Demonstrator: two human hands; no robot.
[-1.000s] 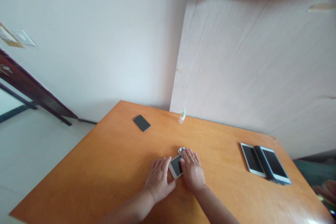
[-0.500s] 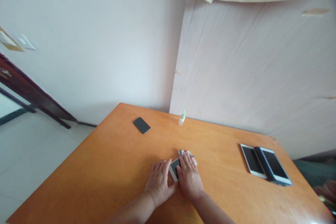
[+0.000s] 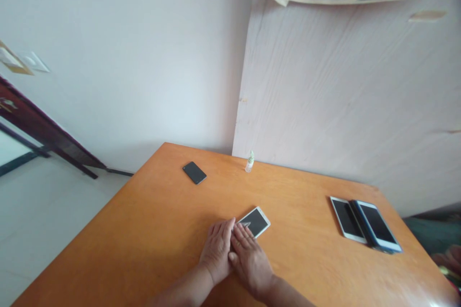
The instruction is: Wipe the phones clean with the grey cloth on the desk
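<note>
A white smartphone (image 3: 258, 220) with a dark screen lies on the wooden table, slanting up to the right. My left hand (image 3: 218, 249) grips its near left end between thumb and fingers. Over that same end, my right hand (image 3: 248, 256) presses flat with its fingers together, right beside the left one. A small pale tip of a cloth (image 3: 247, 224) sticks out past the right fingertips; the hand covers the rest of it. The phone's lower left part is hidden under both hands.
A black smartphone (image 3: 195, 172) lies at the back left. Near the wall stands a small spray bottle (image 3: 249, 162). To the right are a white tablet (image 3: 346, 219) and another device in a blue case (image 3: 378, 225), overlapping. The table (image 3: 144, 230) meets the wall at the back.
My right hand has slid down and left along the phone with the cloth, uncovering the phone's upper right end. My left hand stays in place at the near end.
</note>
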